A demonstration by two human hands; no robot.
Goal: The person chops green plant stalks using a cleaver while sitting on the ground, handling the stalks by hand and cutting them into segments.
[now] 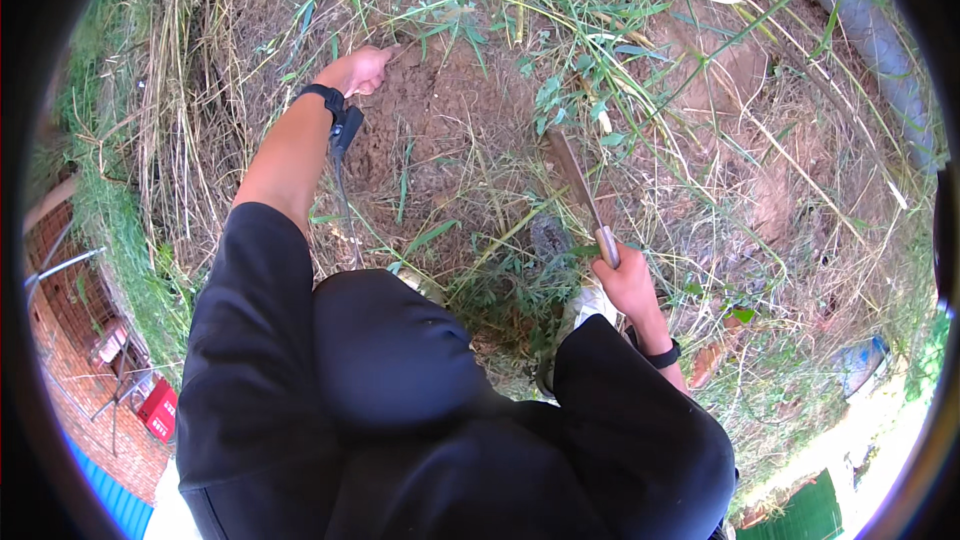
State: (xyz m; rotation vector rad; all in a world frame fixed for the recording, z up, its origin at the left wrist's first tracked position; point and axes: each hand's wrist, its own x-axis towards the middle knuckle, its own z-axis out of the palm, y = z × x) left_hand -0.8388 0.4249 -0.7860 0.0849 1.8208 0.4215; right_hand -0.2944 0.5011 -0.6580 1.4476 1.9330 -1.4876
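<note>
My left hand (362,71) reaches out over bare brown soil (435,100) at the upper left. Its fingers are curled together at the ground beside grass stalks, and whatever may be between them is too small to make out. On the right, my right hand (628,280) is closed round the pale handle of a long-bladed knife (576,180). The narrow, brownish blade points up and away, its far end among green leaves (552,100). Both wrists carry black bands; a small black device (346,130) with a cable is on the left one.
Cut-looking grass stalks (700,80) lie across the ground ahead and right. Dry straw (190,70) stands at the left. A grey pipe-like object (880,50) runs along the far right. Low weeds (500,280) grow near my feet. A red box (158,408) sits on brick paving at the lower left.
</note>
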